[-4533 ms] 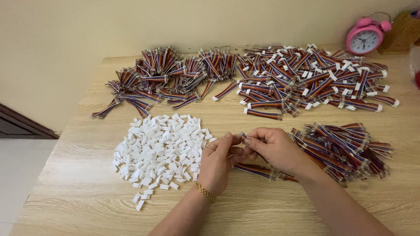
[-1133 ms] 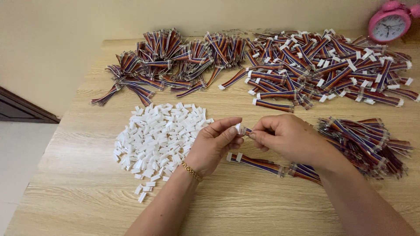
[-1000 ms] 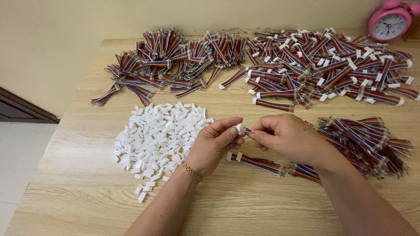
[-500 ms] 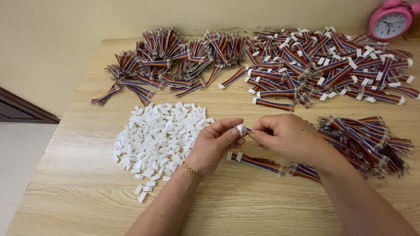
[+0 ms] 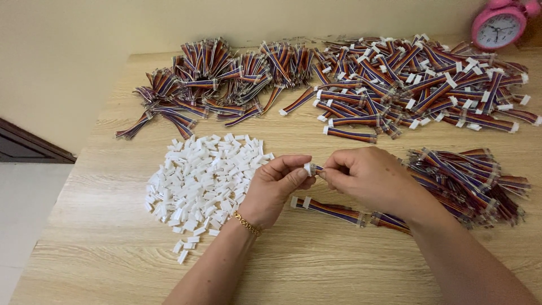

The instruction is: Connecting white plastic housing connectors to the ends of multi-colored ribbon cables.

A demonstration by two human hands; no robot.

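Note:
My left hand pinches a small white plastic connector housing between thumb and fingers. My right hand holds the end of a multicoloured ribbon wire pressed up against that housing; the rest of the wire is hidden in my palm. Both hands hover above the wooden table, just right of a heap of loose white housings. A wire with a white housing on its end lies on the table below my hands.
A pile of bare-ended coloured wires lies to the right. Bundles of wires sit at the far left, and wires with white ends are spread across the far right. A pink alarm clock stands at the back corner.
Since 4.5 s ago my hands have lifted slightly and brought a housing and a wire end together. Over the last second they have stayed almost still.

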